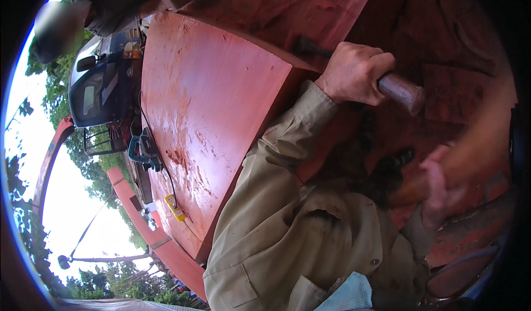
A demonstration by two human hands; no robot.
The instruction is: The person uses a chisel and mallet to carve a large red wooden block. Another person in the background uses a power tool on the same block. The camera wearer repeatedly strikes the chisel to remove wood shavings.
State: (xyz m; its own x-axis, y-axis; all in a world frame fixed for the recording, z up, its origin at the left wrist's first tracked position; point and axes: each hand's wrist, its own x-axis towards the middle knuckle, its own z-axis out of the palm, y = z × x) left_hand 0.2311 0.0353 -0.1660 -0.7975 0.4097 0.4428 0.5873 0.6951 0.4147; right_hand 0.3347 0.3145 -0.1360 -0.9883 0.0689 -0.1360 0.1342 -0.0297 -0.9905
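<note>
My left hand (357, 70) is closed around the thick wooden handle of a chisel (402, 92), whose rounded butt sticks out past the thumb. Its dark metal end reaches toward red wood beyond my knuckles, partly in shadow. Lower on the right, motion smears my right hand (436, 186). Its fingers seem wrapped by a long tan wooden piece (470, 137), too blurred to tell its exact kind. Beside my left arm lies a broad reddish wooden slab (215, 106) with sawdust streaks.
A teal power tool (145, 149) sits at the slab's far edge, its black cord running to a yellow connector (175, 208). Another person (119, 7) works at the upper left. A dark truck (97, 95), trees and a curved reddish beam (157, 239) stand beyond.
</note>
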